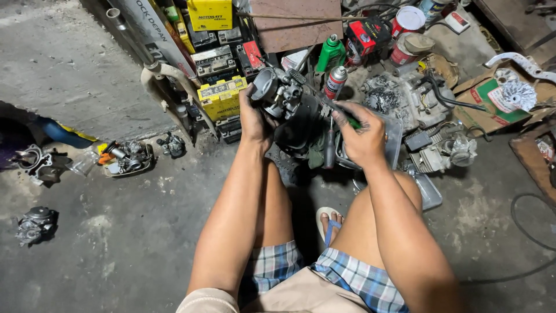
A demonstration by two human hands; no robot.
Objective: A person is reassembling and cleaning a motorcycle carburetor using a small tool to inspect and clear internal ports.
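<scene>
My left hand grips a grey metal carburetor from its left side and holds it up over my knees. My right hand is closed around the green handle of a screwdriver, whose shaft points up-left into the carburetor body. A second screwdriver with a dark handle hangs down between my hands, over a dark cloth. I sit on a concrete floor with bare knees, plaid shorts and a sandal.
Yellow and black batteries are stacked behind the carburetor. Spray cans, a green bottle and engine parts crowd the right. A metal tray lies by my right knee. Loose engine pieces lie on the left floor.
</scene>
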